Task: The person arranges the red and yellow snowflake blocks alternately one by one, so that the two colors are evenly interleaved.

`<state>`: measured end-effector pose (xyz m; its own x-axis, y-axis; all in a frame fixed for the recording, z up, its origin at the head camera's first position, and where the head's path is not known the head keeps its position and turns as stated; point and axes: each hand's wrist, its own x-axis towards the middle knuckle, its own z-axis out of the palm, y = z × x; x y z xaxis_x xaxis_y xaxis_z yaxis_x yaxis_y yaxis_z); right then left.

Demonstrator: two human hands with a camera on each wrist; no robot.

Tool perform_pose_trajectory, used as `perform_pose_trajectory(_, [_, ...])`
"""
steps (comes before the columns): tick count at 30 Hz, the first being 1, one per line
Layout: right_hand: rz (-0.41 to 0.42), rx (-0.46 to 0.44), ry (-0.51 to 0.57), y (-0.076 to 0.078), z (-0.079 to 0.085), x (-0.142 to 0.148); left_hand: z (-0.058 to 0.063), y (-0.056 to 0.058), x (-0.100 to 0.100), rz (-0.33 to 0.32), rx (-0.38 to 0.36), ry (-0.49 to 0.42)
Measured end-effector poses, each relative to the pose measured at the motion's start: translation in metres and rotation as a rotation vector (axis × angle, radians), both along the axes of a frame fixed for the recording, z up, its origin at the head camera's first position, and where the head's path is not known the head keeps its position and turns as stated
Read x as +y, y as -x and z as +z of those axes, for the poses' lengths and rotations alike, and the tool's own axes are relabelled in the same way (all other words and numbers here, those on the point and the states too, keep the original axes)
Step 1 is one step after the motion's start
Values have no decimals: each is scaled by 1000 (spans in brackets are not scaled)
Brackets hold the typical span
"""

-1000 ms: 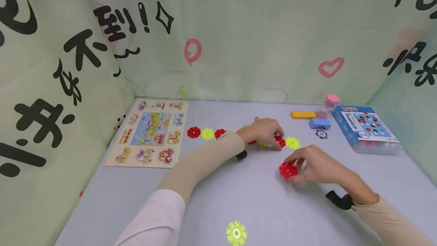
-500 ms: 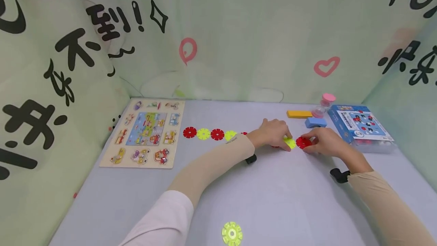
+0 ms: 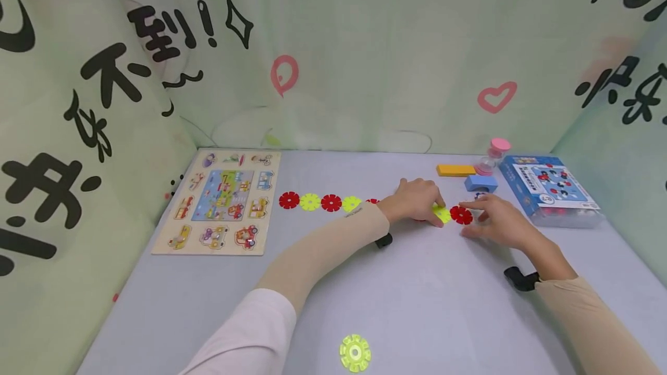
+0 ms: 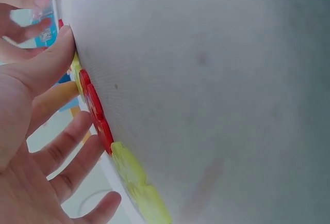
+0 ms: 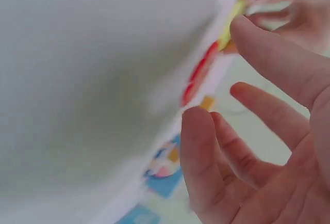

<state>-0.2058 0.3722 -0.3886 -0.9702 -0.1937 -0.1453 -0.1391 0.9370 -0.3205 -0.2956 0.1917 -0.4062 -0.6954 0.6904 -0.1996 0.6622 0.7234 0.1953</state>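
Red and yellow-green notched plastic discs lie flat in a row on the table. At its right end is a red disc [image 3: 461, 214]; a yellow-green disc [image 3: 442, 214] touches its left side. With thumb and index finger my left hand [image 3: 414, 200] holds that yellow-green disc and covers part of the row behind it. My right hand [image 3: 497, 221] hovers at the red disc, thumb and index finger spread apart on either side; the right wrist view shows a gap between those fingers [image 5: 198, 146] and the disc. A single yellow-green disc [image 3: 355, 353] lies at the near edge.
A wooden picture puzzle board [image 3: 219, 201] lies at the back left. At the back right stand a yellow block [image 3: 455, 171], a blue arched block [image 3: 481, 183], a pink-capped clear bottle [image 3: 492, 158] and a blue toy box [image 3: 552, 190]. Printed curtains surround the table.
My right hand brought the red disc from the front to the row's right end, set it down and loosened its fingers. My left hand moved right along the row to the yellow-green disc.
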Motion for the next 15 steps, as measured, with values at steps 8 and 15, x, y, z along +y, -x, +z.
perform_pose_trajectory(8, [335,66,105,-67,4,-97,-2,-1,1,4,-5,3])
perform_pose_trajectory(15, [852,61,18,-129,-10,-185,-1,-1,2,4,8,5])
